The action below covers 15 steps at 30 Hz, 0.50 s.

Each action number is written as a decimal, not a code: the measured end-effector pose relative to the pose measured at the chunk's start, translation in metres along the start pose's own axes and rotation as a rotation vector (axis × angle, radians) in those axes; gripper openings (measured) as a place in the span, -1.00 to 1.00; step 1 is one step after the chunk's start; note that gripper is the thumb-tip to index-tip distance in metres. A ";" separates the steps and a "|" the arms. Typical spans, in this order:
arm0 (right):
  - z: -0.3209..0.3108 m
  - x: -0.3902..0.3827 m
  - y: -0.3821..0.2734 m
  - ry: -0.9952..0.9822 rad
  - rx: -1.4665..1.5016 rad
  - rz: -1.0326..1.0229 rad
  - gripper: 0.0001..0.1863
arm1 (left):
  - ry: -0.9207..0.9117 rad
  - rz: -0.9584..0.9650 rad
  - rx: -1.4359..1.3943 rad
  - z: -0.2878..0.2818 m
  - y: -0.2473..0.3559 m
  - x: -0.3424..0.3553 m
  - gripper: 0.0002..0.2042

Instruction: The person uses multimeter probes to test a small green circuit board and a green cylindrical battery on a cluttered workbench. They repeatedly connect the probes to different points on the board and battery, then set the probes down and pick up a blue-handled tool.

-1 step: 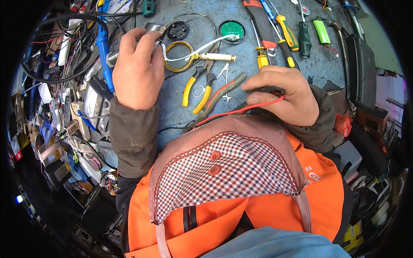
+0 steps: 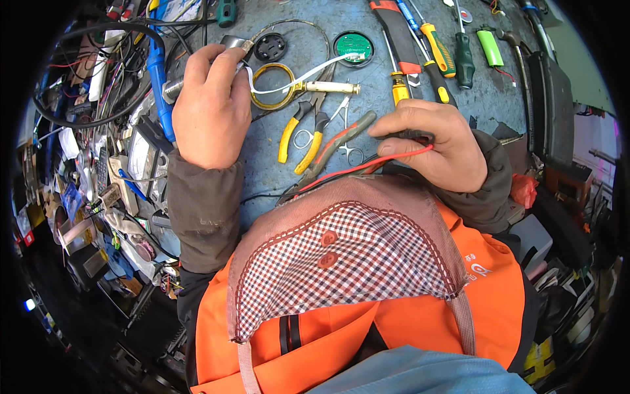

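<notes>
Grey metal cylinder (image 2: pixel 173 89): one, under your left hand (image 2: pixel 213 111), fingers curled over it, its end showing to the left; whether your grip is firm, you cannot tell from here.

Flat white ribbon cable (image 2: pixel 321 67): one, running from your left fingers across the brass-rimmed magnifying glass with pale handle (image 2: pixel 331 87) to the round green circuit board (image 2: pixel 353 46).

Condition: board exposed in its black housing, cable reaching its connector. Outstanding: the housing stands uncovered; a round black perforated disc (image 2: pixel 271 47) lies apart, between board and left hand.

Right hand (image 2: pixel 433 141): well apart from the left and from the cylinder, thumb and fingers pinching a slim black piece (image 2: pixel 415 136), partly hidden; a thin red wire (image 2: pixel 367 167) passes over your thumb.

Between the hands: yellow-and-black-handled pliers (image 2: pixel 315 148), silver ring-handled forceps (image 2: pixel 345 107), a grey-and-red-handled tool (image 2: pixel 344 138).

Beyond, right: yellow-and-green screwdriver (image 2: pixel 438 49); bright green cylinder with wires (image 2: pixel 489 49). All on a worn blue bench (image 2: pixel 262 151).
</notes>
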State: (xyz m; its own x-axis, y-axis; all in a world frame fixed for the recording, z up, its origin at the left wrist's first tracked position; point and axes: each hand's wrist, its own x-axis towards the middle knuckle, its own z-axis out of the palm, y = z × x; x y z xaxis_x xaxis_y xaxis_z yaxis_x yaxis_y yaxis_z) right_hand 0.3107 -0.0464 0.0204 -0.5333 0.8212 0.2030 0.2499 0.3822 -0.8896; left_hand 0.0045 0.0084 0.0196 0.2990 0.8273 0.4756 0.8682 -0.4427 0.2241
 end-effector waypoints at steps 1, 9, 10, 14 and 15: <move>-0.001 -0.002 0.001 -0.017 0.040 0.019 -0.80 | 0.000 0.005 -0.032 0.001 0.000 0.000 -0.76; -0.015 -0.012 -0.006 -0.115 0.226 0.298 -0.72 | 0.017 -0.158 -0.533 0.005 -0.003 -0.006 -0.74; -0.015 -0.013 -0.006 -0.103 0.221 0.314 -0.72 | 0.022 -0.167 -0.573 0.005 -0.004 -0.006 -0.75; -0.016 -0.014 0.000 -0.091 0.029 0.146 -0.75 | 0.048 -0.198 -0.697 0.008 -0.005 -0.009 -0.78; -0.015 -0.013 0.001 -0.082 -0.022 0.091 -0.75 | 0.058 -0.209 -0.699 0.008 -0.002 -0.009 -0.80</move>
State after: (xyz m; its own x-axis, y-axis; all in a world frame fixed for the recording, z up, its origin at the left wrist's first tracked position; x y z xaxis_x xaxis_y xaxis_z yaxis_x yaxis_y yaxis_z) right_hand 0.3297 -0.0510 0.0231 -0.5717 0.8159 0.0864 0.3175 0.3171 -0.8936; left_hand 0.0030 0.0046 0.0075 0.1164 0.9077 0.4032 0.4440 -0.4107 0.7964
